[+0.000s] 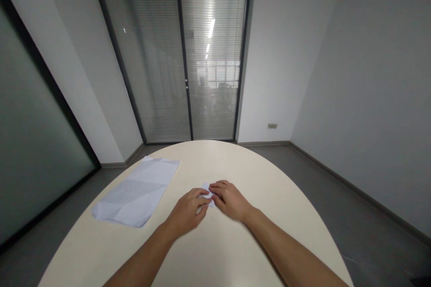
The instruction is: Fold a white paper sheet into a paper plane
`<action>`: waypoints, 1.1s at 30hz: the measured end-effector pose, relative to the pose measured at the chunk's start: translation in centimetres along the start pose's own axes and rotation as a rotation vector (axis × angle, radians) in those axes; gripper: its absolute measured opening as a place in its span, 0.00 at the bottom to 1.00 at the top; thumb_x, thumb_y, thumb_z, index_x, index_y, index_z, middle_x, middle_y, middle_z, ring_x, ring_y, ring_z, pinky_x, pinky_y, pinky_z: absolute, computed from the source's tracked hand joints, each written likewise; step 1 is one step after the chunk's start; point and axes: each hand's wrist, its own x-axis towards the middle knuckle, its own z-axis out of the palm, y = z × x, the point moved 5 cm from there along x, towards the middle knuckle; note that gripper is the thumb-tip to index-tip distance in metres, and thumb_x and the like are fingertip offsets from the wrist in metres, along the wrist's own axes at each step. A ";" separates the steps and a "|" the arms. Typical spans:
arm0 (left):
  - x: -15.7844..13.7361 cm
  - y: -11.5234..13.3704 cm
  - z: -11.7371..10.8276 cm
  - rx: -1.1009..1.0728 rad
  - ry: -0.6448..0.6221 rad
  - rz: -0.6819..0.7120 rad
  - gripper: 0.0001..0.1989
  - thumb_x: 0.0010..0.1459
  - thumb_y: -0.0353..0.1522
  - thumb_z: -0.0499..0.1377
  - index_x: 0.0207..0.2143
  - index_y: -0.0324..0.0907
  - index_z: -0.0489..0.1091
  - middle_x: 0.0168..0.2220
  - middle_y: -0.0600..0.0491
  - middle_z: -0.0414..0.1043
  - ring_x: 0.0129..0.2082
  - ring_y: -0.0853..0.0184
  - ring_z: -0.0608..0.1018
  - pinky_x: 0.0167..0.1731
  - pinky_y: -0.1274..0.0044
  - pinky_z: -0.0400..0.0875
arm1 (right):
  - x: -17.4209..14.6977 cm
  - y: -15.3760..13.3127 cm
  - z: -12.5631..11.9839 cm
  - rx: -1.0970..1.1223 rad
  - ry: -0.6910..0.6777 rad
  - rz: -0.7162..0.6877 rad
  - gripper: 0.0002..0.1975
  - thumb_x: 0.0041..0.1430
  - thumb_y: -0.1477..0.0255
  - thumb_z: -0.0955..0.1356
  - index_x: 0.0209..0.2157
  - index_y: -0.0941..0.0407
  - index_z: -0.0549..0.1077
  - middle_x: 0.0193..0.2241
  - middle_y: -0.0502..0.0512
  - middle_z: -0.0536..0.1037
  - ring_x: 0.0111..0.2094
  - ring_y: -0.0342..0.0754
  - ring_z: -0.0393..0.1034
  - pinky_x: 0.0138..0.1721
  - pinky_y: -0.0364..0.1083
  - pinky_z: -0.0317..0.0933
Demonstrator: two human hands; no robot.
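A small piece of folded white paper lies on the round cream table, between my two hands. From the left, my left hand pinches it with curled fingers and thumb. My right hand holds its right side, fingers bent and pressed down on it. Part of the folded paper is covered by the fingers, so its full shape is hidden. Both hands rest low, close to the tabletop, with their fingertips nearly meeting.
Large creased white sheets lie flat on the table's left side, reaching near its curved edge. Beyond the table stand glass doors with blinds. A wall runs along the right, and a frosted glass panel along the left.
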 end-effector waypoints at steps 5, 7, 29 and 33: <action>0.1 -0.5 -0.1 0.072 0.047 -0.088 0.14 0.63 0.28 0.54 0.45 0.46 0.78 0.47 0.48 0.76 0.48 0.61 0.77 0.51 0.67 0.73 | -0.1 0.0 -0.1 -0.040 -0.025 -0.012 0.16 0.65 0.71 0.65 0.52 0.53 0.76 0.52 0.56 0.77 0.56 0.54 0.65 0.57 0.53 0.58; 0.1 -0.8 -0.2 0.100 0.077 -0.129 0.14 0.63 0.28 0.54 0.44 0.45 0.78 0.46 0.48 0.77 0.47 0.61 0.77 0.50 0.66 0.73 | -0.1 -0.2 -0.4 -0.048 -0.040 -0.031 0.16 0.65 0.71 0.65 0.51 0.53 0.77 0.52 0.56 0.77 0.56 0.54 0.65 0.57 0.53 0.58; 0.1 0.3 -0.8 -0.014 0.006 0.014 0.13 0.64 0.32 0.57 0.46 0.52 0.79 0.50 0.49 0.76 0.51 0.60 0.75 0.52 0.65 0.73 | -0.4 -0.4 -0.7 -0.037 -0.074 -0.010 0.20 0.62 0.64 0.68 0.54 0.52 0.75 0.54 0.58 0.76 0.55 0.55 0.67 0.56 0.53 0.59; 0.0 -0.1 -0.4 0.028 0.027 -0.035 0.14 0.64 0.32 0.56 0.48 0.50 0.78 0.50 0.49 0.76 0.51 0.61 0.75 0.53 0.65 0.72 | -0.4 -0.4 -0.5 -0.016 -0.087 -0.029 0.20 0.60 0.65 0.68 0.54 0.54 0.75 0.56 0.59 0.74 0.57 0.57 0.65 0.59 0.55 0.57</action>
